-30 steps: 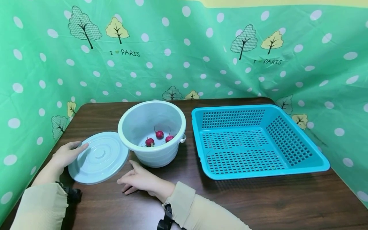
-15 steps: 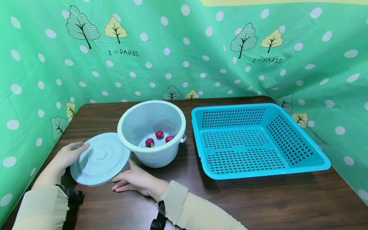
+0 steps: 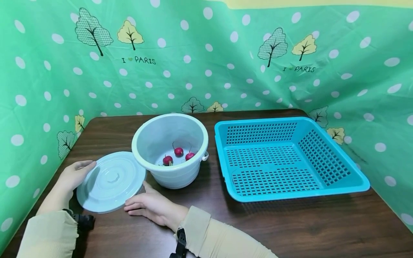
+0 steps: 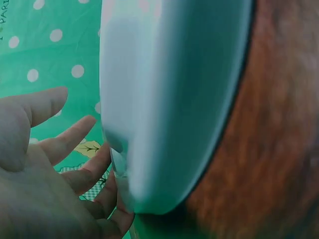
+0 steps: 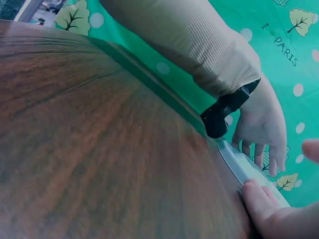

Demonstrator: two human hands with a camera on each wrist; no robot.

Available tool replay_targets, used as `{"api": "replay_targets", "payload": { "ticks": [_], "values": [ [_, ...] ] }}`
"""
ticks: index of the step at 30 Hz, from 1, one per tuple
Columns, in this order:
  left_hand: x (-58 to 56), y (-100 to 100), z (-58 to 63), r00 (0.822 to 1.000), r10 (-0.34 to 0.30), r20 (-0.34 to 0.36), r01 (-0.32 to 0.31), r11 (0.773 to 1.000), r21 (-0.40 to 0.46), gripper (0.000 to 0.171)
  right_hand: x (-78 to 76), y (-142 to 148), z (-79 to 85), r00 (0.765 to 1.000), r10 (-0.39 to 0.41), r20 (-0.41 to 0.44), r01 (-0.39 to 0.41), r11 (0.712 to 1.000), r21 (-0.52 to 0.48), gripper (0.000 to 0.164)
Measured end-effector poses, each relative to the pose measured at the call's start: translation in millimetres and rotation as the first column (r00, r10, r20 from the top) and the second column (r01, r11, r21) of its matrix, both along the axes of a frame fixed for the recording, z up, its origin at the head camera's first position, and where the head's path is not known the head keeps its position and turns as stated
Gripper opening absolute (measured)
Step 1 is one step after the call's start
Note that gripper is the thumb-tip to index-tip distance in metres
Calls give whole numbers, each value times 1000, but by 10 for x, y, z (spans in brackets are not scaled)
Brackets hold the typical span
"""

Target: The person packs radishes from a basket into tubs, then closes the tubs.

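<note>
A round pale-blue lid [image 3: 111,182] lies at the left of the table, beside a pale-blue bucket [image 3: 175,181]. My left hand [image 3: 73,176] is at the lid's left edge; the left wrist view shows its fingers [image 4: 89,172] against the rim and the thumb spread away. From the near right, my right hand [image 3: 155,207] has its loosely extended fingertips right at the lid's edge. In the right wrist view its thumb stands apart from the rim. Three red radishes [image 3: 178,152] lie on the bucket's floor.
A bright-blue perforated basket [image 3: 322,195] stands on the right of the brown wooden table [image 3: 290,229]. The bucket has a small handle knob [image 3: 205,156] on its right side. A green dotted curtain [image 3: 206,46] hangs behind and around the table.
My right hand has moved left, up to the lid's edge. The lid has shifted slightly toward me, with my left hand still at its left side. The bucket and basket have stayed put.
</note>
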State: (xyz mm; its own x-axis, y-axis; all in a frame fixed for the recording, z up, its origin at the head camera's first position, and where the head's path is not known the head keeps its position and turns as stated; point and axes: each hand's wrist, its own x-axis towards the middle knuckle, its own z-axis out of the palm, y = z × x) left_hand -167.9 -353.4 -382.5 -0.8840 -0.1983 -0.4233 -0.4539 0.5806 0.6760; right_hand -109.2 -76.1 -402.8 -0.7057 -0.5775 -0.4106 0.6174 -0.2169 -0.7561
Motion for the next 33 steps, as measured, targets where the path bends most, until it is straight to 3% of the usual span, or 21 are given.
{"api": "replay_targets", "payload": {
  "ticks": [6, 10, 20, 25, 33],
  "values": [
    [29, 45, -8, 999, 37, -31, -37, 999, 19, 84, 40, -35, -4, 997, -71, 12, 71, 997, -15, 92],
    [49, 56, 9, 997, 64, -46, -65, 998, -13, 78, 64, -58, 16, 994, -109, 23, 109, 994, -7, 91],
    [100, 61, 69, 990, 103, -95, -110, 991, -75, 70, 135, -114, 158, 982, -189, 4, 187, 976, 108, 91],
    [139, 39, 124, 981, 133, -143, -146, 985, -88, 67, 134, -91, 187, 986, -165, -25, 167, 978, 122, 86],
    [176, 28, 312, 965, 193, -175, -197, 980, -6, 73, 129, -19, 340, 986, -134, -96, 143, 985, 98, 84]
  ]
}}
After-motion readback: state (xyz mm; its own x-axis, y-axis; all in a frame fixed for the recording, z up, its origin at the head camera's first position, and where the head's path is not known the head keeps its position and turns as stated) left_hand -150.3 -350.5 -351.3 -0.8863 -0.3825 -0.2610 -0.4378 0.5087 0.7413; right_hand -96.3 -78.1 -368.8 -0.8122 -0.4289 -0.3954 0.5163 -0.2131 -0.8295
